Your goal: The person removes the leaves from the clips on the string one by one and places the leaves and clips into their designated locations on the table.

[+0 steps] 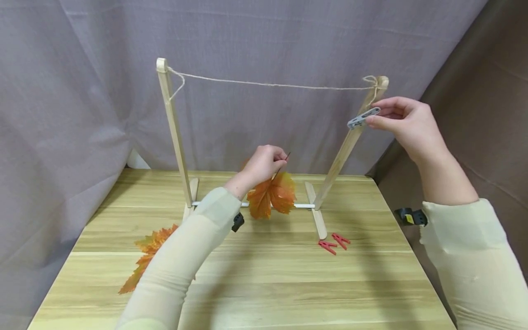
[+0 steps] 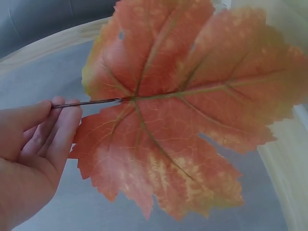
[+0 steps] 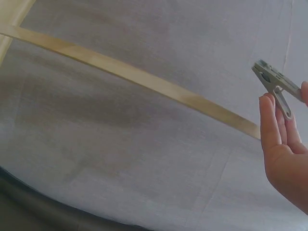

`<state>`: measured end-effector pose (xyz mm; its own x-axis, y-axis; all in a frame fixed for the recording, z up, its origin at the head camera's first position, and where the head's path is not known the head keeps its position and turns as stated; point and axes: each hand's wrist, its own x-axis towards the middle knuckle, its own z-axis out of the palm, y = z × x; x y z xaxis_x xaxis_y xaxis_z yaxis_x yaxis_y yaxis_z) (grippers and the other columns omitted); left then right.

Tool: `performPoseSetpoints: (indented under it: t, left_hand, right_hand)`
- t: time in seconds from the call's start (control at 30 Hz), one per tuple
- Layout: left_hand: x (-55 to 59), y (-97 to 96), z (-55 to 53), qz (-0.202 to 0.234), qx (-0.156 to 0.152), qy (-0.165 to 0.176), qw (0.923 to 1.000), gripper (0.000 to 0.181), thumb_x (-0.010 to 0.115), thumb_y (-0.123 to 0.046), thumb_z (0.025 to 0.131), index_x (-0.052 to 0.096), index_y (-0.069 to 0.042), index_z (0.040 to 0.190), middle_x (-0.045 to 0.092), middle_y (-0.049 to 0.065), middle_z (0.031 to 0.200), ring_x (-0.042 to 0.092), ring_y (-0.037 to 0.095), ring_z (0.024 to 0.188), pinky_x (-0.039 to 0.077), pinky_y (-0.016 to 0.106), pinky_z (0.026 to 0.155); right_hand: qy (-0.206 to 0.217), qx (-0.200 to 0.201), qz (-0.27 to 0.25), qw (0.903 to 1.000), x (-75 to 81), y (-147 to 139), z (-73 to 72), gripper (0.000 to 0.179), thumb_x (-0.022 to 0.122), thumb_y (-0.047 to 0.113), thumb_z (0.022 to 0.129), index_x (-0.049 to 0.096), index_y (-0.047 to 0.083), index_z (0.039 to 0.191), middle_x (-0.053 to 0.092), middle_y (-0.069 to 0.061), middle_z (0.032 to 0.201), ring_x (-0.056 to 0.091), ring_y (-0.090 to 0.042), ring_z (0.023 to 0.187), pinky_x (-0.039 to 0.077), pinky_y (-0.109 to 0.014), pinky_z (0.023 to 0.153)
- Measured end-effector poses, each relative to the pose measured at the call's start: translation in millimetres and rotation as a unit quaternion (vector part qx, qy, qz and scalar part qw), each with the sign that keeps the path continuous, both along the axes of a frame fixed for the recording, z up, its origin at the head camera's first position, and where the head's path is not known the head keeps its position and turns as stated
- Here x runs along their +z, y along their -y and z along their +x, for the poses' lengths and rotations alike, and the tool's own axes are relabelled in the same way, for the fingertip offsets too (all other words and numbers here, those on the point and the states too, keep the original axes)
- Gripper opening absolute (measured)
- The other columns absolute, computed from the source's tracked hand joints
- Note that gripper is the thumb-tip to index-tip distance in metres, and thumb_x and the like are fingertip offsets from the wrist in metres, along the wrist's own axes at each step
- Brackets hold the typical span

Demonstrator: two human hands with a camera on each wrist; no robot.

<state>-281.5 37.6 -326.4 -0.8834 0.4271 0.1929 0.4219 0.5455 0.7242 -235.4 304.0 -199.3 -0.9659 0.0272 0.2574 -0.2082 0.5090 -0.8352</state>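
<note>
In the head view my left hand (image 1: 264,166) pinches the thin dark stem of an orange artificial maple leaf (image 1: 270,197), which hangs below the fingers. The left wrist view shows the stem between thumb and fingers and the leaf (image 2: 183,96) spread out beyond them. Near the top of the right post, my right hand (image 1: 412,126) pinches a grey clothespin (image 1: 363,118) by its handle end. Its jaws point left, with nothing visible between them in the right wrist view, where the clothespin (image 3: 274,84) stands above the fingertips.
A string (image 1: 268,85) runs between two wooden posts (image 1: 175,133), tied at both tops. A white bar (image 1: 304,206) joins their feet. Two red clothespins (image 1: 327,246) lie near the right foot. More orange leaves (image 1: 142,261) lie at left, partly behind my left sleeve. A grey curtain (image 1: 255,41) hangs behind.
</note>
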Motion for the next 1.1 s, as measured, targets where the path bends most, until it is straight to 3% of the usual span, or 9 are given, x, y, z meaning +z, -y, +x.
performPoseSetpoints:
  t: [0.13,0.23,0.47,0.7,0.9,1.1]
  left_hand:
    - [-6.7,7.3,2.1,0.017,-0.003,0.003,0.9998,0.012,0.058,-0.009,0.092,0.068,-0.006,0.095,0.069,0.008,0.089,0.057,0.013,0.075,0.047,0.023,0.069]
    - [-13.1,16.7,3.3,0.020,0.000,0.000,0.9998,0.011,0.058,-0.010,0.092,0.068,-0.007,0.096,0.068,0.006,0.089,0.059,0.016,0.076,0.048,0.024,0.068]
    - [-31.6,43.1,9.4,0.003,0.015,-0.015,0.9998,0.015,0.058,-0.009,0.092,0.069,-0.005,0.100,0.071,0.009,0.098,0.064,0.017,0.081,0.052,0.025,0.071]
    - [-47.2,66.9,20.2,-0.003,0.016,-0.024,0.9996,0.020,0.059,-0.007,0.090,0.069,-0.002,0.107,0.071,0.013,0.102,0.066,0.021,0.088,0.053,0.030,0.075]
    - [-56.2,84.8,28.3,0.003,0.004,-0.014,0.9999,0.025,0.058,-0.007,0.091,0.066,-0.002,0.115,0.069,0.012,0.107,0.064,0.021,0.088,0.052,0.029,0.074]
    - [-61.8,102.8,34.9,0.000,-0.013,-0.002,0.9999,0.030,0.057,-0.007,0.092,0.062,-0.002,0.121,0.068,0.014,0.110,0.064,0.022,0.091,0.053,0.032,0.076]
  right_hand:
    - [0.000,-0.009,0.007,0.9999,-11.0,-6.8,1.0,0.020,0.072,0.011,0.081,0.061,0.022,0.092,0.060,0.022,0.077,0.058,0.008,0.070,0.042,-0.008,0.067]
    - [0.003,-0.003,-0.029,0.9996,-22.5,-13.9,1.0,0.022,0.070,0.006,0.081,0.061,0.023,0.092,0.060,0.020,0.078,0.058,0.007,0.070,0.043,-0.007,0.066]
    - [0.033,-0.013,-0.004,0.9994,-57.2,-33.8,3.9,0.026,0.068,0.013,0.085,0.062,0.038,0.092,0.059,0.026,0.078,0.055,0.009,0.073,0.042,-0.006,0.070]
    - [0.065,0.026,-0.096,0.9929,-88.6,-54.9,7.4,0.022,0.066,0.003,0.084,0.064,0.022,0.094,0.065,0.020,0.079,0.060,0.009,0.073,0.042,-0.005,0.069]
    - [0.088,0.007,-0.048,0.9949,-119.1,-70.8,10.8,0.019,0.063,0.008,0.088,0.056,0.020,0.100,0.063,0.026,0.081,0.059,0.010,0.075,0.042,-0.006,0.069]
    - [0.118,0.007,-0.065,0.9908,-151.4,-79.9,14.2,0.018,0.061,0.008,0.089,0.049,0.012,0.102,0.063,0.022,0.079,0.059,0.009,0.074,0.047,-0.007,0.068]
